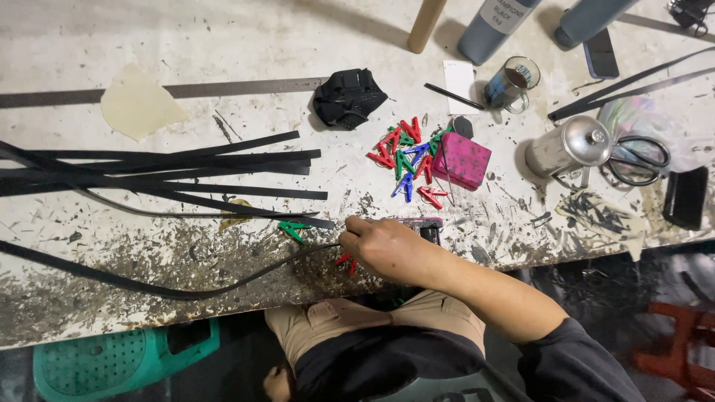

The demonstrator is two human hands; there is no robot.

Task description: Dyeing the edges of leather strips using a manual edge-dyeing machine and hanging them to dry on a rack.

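- A pile of black strips (pixel 171 167) is lying fanned out across the left half of the tabletop (pixel 223 45), with a tan scrap (pixel 138 104) sitting nearer the far edge.
- One long black strip (pixel 149 281) is curving along the near edge, running from the left edge toward the middle.
- A green clip (pixel 295 229) is sitting just beside that strip's end.
- The right hand (pixel 380 249) is reaching in over the near edge, fingers pressed together and pinching the end of the long black strip; a red clip (pixel 346 262) is peeking out under it.
- The left hand (pixel 277 384) is hanging down below the near edge, can't tell if it's spread or closed.
- Coloured clips (pixel 406 160) are scattered mid-tabletop next to a pink box (pixel 462 160).
- A metal canister (pixel 566 147) and scissors (pixel 637 160) are sitting toward the right edge.
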